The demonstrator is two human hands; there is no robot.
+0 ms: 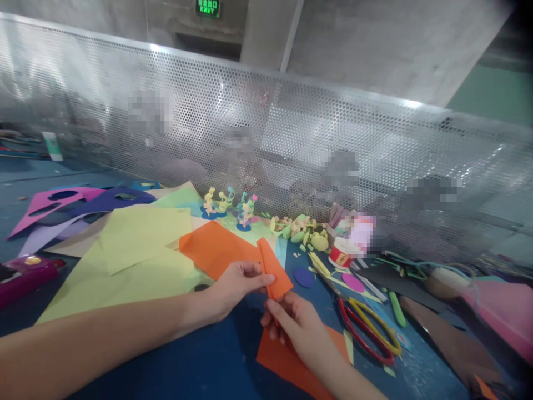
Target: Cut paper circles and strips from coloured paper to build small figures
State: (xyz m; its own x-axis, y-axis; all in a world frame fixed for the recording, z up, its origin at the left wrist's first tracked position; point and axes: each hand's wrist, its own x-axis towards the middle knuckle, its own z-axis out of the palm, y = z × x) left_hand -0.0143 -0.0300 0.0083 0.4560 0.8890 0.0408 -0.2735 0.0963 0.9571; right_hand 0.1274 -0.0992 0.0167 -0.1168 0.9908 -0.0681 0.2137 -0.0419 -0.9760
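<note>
A folded strip of orange paper (280, 273) is held up over the blue table in both hands. My left hand (239, 286) pinches its left side, thumb lying on the folded edge. Lower down, my right hand (293, 319) grips the bottom end between thumb and fingers. Behind my left hand lies a larger orange sheet (216, 247), on top of pale yellow sheets (145, 239). Another orange piece (287, 364) rests beneath my right hand and forearm. Scissors (366, 328) with red and yellow handles lie to the right of my right hand.
Small paper-flower figures (245, 214) stand at the back by a perforated metal screen (275, 139). To their right are leaf-shaped pieces (302, 230) and a red-and-white tub (342, 254). A magenta tool (31, 275) sits at left. Pink paper with holes (54, 203) lies farther left.
</note>
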